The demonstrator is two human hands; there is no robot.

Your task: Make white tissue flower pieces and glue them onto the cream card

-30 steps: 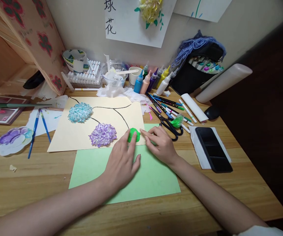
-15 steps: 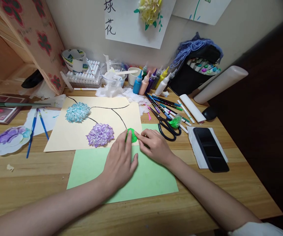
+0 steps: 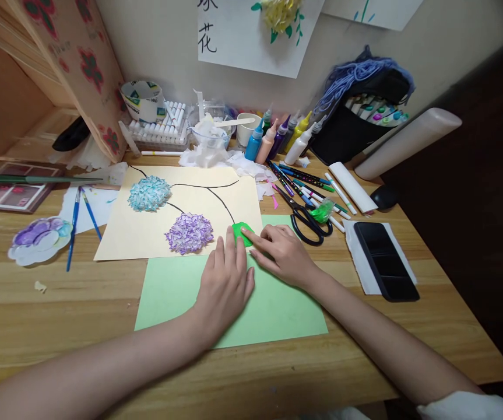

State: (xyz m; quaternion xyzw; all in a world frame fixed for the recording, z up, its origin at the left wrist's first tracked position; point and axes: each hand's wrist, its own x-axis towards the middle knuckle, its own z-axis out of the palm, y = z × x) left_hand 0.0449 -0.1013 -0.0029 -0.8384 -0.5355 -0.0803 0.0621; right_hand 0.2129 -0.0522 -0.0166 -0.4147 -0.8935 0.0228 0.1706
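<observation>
A small bright green paper leaf (image 3: 240, 230) lies at the lower right corner of a cream sheet (image 3: 146, 227), at the end of a drawn black stem. My left hand (image 3: 227, 283) rests flat on a light green sheet (image 3: 277, 309), fingers stretched, fingertips against the leaf's near edge. My right hand (image 3: 280, 254) lies beside it, index finger pressing on the leaf's right side. On the cream sheet sit a blue tissue flower (image 3: 148, 193) and a purple tissue flower (image 3: 189, 233).
Black scissors (image 3: 306, 219), loose markers (image 3: 308, 184) and a black phone (image 3: 384, 259) lie to the right. Paint bottles (image 3: 277, 140), a marker box (image 3: 159, 125) and a bowl of tissue (image 3: 207, 137) stand at the back. Brushes (image 3: 80, 219) and a palette (image 3: 39, 239) lie left.
Both hands stay at the green leaf, fingers shifting slightly over it. The view has shifted a little, moving everything slightly right in the picture.
</observation>
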